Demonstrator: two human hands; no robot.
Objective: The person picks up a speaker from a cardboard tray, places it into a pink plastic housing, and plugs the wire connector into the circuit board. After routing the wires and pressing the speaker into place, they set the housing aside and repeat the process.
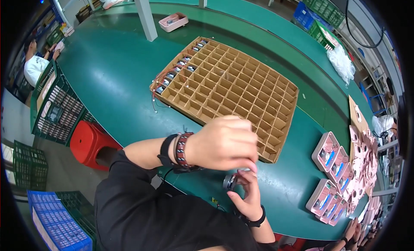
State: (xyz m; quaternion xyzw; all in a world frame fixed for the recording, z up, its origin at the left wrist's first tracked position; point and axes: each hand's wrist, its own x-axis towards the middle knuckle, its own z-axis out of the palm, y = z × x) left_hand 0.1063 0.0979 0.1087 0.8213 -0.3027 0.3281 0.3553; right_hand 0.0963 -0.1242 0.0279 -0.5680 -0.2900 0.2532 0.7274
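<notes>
My right hand (248, 194) grips a small round dark part (229, 182), possibly a motor, between thumb and fingers near the table's front edge. Just above it, my left hand (224, 143) is closed, its fingertips pointing down toward the right hand; what they pinch, if anything, is hidden. Beyond both hands lies a cardboard divider tray (241, 80) with many small cells. Several small round parts with red wires (166, 80) fill cells along its left edge. My left hand overlaps the tray's near edge in view.
Pink plastic housings (325, 152) with blue pieces inside stand at the right, beside a pile of flat pink parts (362, 160). A single pink housing (173, 22) sits by a grey post (145, 16). Leftward are a red stool (88, 141), crates (60, 221) and a seated person (36, 65).
</notes>
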